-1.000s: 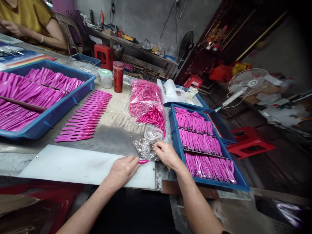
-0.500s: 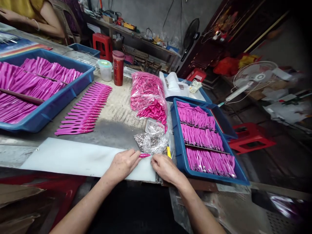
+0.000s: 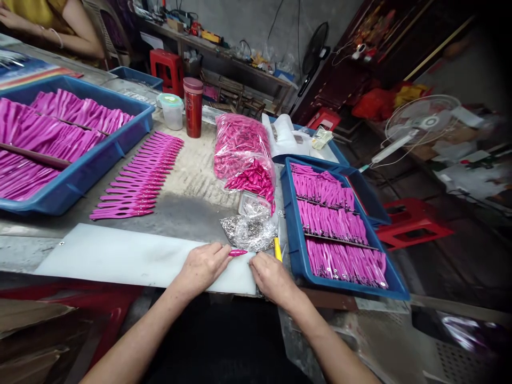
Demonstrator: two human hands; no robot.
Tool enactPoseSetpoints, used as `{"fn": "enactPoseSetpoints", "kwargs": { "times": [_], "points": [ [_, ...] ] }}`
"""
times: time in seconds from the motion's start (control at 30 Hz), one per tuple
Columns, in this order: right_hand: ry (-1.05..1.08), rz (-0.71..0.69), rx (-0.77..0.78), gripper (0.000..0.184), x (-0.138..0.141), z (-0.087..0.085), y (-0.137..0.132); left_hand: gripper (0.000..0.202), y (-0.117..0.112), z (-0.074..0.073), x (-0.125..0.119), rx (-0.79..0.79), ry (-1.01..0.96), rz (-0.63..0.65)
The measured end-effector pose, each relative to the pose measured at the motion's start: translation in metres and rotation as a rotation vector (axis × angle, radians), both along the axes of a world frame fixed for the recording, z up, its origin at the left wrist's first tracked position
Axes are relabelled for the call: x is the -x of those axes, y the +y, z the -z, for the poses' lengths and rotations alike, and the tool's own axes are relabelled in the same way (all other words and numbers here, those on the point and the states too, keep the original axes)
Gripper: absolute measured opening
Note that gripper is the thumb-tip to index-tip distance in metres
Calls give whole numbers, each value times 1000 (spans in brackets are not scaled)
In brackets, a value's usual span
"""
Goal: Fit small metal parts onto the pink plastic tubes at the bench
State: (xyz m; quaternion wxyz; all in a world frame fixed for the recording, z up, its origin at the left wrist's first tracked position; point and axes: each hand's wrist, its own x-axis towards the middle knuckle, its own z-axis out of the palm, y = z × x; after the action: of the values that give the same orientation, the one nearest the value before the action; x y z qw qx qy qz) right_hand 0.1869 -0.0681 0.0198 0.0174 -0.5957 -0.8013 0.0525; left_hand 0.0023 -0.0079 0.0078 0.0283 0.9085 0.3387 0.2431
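My left hand (image 3: 204,268) is closed round a small glossy magenta pointed piece (image 3: 239,253), whose tip points right from between the fingers. The hand rests on a long white board (image 3: 120,255) at the table's near edge. Just right of the tip, my right hand (image 3: 271,273) has its fingers pinched together at the board's right end; whatever they hold is hidden. Behind the hands lies a crumpled clear plastic bag (image 3: 253,230) of tiny metal parts. A yellow-handled tool (image 3: 277,249) lies beside my right hand. Farther back is a clear bag of magenta pieces (image 3: 244,144).
A row of pink strips with magenta ends (image 3: 140,178) lies on the table. Blue trays of pink strips stand left (image 3: 138,120) and right (image 3: 296,256). A red tumbler (image 3: 193,109) and lidded tub (image 3: 172,114) stand behind. Another person's arm (image 3: 82,34) shows at far left.
My right hand has shifted slightly right, away from the magenta tip. My left hand keeps its grip in nearly the same spot. The whole view has moved a little.
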Motion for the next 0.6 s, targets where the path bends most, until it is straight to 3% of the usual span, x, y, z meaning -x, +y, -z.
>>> {"fn": "enactPoseSetpoints", "kwargs": {
  "times": [0.1, 0.33, 0.6],
  "points": [
    [-17, 28, -11, 19, 1, -1, 0, 24, -1, 1, 0, -10, 7, 1],
    [416, 111, 88, 20, 4, -31, 12, 20, -2, 3, -1, -55, 50, 16],
    [228, 66, 162, 20, 20, -34, 28, 19, -3, 3, -4, -138, 62, 30]
  ]
}}
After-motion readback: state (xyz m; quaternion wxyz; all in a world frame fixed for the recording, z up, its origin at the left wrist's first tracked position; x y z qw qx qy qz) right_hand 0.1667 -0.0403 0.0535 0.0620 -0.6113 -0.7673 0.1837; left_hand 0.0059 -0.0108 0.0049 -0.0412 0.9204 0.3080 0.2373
